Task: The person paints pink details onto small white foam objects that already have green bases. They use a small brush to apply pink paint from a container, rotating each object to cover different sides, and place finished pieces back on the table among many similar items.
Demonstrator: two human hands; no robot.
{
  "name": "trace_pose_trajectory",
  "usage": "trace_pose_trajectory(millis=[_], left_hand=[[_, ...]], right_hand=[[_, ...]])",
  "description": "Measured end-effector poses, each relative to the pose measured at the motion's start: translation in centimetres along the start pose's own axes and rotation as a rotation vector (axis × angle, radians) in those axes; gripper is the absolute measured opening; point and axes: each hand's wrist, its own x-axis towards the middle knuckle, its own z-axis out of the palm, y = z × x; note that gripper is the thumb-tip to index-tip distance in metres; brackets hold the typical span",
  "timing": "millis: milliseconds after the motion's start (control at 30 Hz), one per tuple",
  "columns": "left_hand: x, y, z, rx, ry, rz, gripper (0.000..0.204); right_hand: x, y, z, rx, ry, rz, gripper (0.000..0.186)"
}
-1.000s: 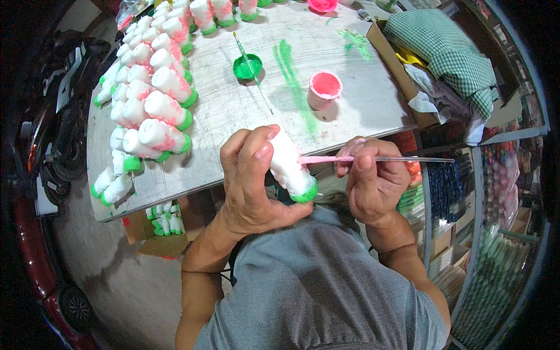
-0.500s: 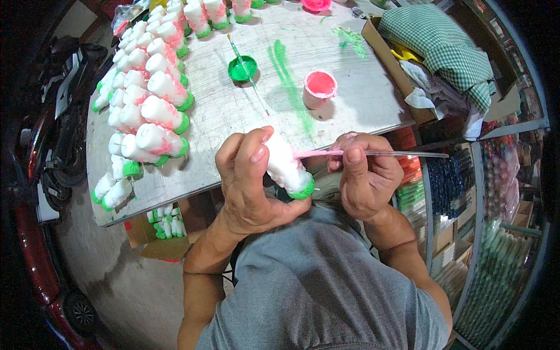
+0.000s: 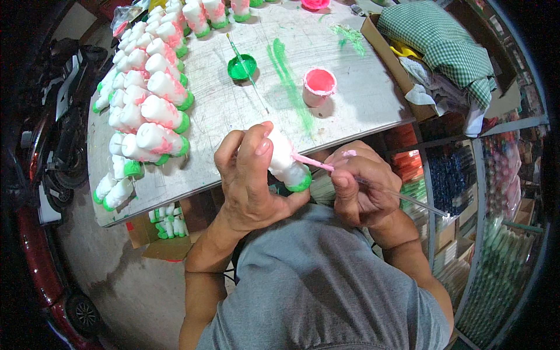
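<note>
My left hand [image 3: 248,181] is closed around a white candle [image 3: 281,153] with a green-painted end, holding it tilted just past the table's near edge. Between the fingers of my right hand [image 3: 367,184] is a slim paintbrush [image 3: 315,163] with pink paint on its front part and a clear handle. The brush tip touches the candle's side. Beyond my hands stands a small cup of pink paint [image 3: 319,87]. A green paint bowl [image 3: 242,68] sits left of it, with another thin brush [image 3: 234,46] lying across.
Rows of white, pink and green candles [image 3: 157,111] cover the table's left side. A cardboard box with cloths [image 3: 402,81] stands at the right edge. Below are a box of small candles [image 3: 169,221] at left and shelves of coloured sticks [image 3: 449,181] at right.
My right hand has turned and lowered, so the brush now slants down toward its handle end. The candle has shifted slightly in my left hand, and its green end sits a little higher.
</note>
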Motion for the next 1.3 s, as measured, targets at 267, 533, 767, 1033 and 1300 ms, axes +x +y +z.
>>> trace_pose_trajectory(millis=[267,533,767,1033,1300], left_hand=[[-0.1,-0.2,-0.3,0.062,-0.038,0.038,0.113],[0.2,0.6,-0.4,0.058,-0.032,-0.094,0.115],[0.2,0.6,-0.2,0.009,0.001,-0.100,0.118],[0.5,0.6,0.0,0.023,0.015,-0.103,0.115],[0.2,0.2,0.0,0.017,0.014,-0.082,0.112]], right_hand=[[-0.6,-0.1,0.5,0.070,0.124,0.057,0.010],[-1.8,1.3,1.4,0.511,0.280,0.319,0.014],[-1.7,1.5,2.6,0.639,0.353,0.472,0.013],[-2.1,1.4,2.5,0.576,0.341,0.435,0.012],[-1.8,1.2,2.6,0.486,0.340,0.278,0.008]])
